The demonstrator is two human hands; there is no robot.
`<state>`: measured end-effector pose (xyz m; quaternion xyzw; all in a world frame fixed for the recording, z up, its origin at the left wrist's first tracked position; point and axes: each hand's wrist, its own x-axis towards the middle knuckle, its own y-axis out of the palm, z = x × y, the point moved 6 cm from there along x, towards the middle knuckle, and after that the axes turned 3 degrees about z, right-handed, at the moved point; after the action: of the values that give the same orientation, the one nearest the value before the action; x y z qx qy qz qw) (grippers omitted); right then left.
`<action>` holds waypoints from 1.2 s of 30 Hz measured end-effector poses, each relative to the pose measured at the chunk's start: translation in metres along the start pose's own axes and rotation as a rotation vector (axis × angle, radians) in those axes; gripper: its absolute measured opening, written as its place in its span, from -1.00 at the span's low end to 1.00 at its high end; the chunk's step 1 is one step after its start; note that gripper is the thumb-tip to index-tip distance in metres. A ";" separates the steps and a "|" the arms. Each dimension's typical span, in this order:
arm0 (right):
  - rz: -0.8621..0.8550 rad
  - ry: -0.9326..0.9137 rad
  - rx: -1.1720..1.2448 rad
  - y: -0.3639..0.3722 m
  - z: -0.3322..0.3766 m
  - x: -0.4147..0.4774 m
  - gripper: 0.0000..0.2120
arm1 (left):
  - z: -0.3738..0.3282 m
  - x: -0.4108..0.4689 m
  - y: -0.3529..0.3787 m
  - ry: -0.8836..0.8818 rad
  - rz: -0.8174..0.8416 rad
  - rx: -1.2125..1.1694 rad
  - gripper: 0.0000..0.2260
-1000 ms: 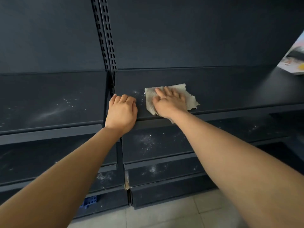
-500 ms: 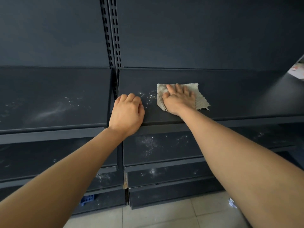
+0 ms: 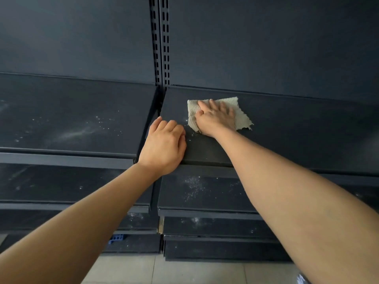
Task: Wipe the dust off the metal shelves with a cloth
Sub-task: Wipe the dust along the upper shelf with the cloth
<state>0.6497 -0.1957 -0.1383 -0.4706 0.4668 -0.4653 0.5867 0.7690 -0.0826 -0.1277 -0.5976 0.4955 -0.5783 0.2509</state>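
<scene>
Dark metal shelves (image 3: pixel 201 191) fill the view in stacked tiers on both sides of a slotted post (image 3: pixel 162 48). Work is on the top right shelf (image 3: pixel 297 128). The top left shelf (image 3: pixel 51 103) carries a pale smear and scattered specks, and the lower tiers are speckled too.

The cloth (image 3: pixel 242 115) lies flat at the far left of the right shelf. The right hand (image 3: pixel 215 117) presses it down with straight, spread fingers. The left hand (image 3: pixel 164 148) braces on the shelf's near left corner, fingers curled. I cannot tell whether they hook the side edge.

This looks like mid-wipe on the first shelf, with most of the job ahead. A few dust specks (image 3: pixel 189 138) sit just near and left of the cloth, between the hands. The next move probably calls for dragging the cloth toward that near corner under even pressure, with the left hand lifting clear.
</scene>
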 end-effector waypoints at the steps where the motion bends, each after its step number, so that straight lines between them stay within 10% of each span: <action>1: 0.003 -0.030 0.004 0.000 0.004 0.000 -0.51 | 0.000 -0.001 -0.001 0.000 -0.009 -0.003 -0.70; 36: -0.011 0.081 0.020 0.012 0.062 -0.069 -0.51 | 0.059 -0.024 -0.029 0.051 0.129 -0.040 -0.73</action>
<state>0.7026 -0.1188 -0.1353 -0.4481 0.4827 -0.4920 0.5693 0.8374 -0.0665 -0.1252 -0.5545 0.5506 -0.5659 0.2631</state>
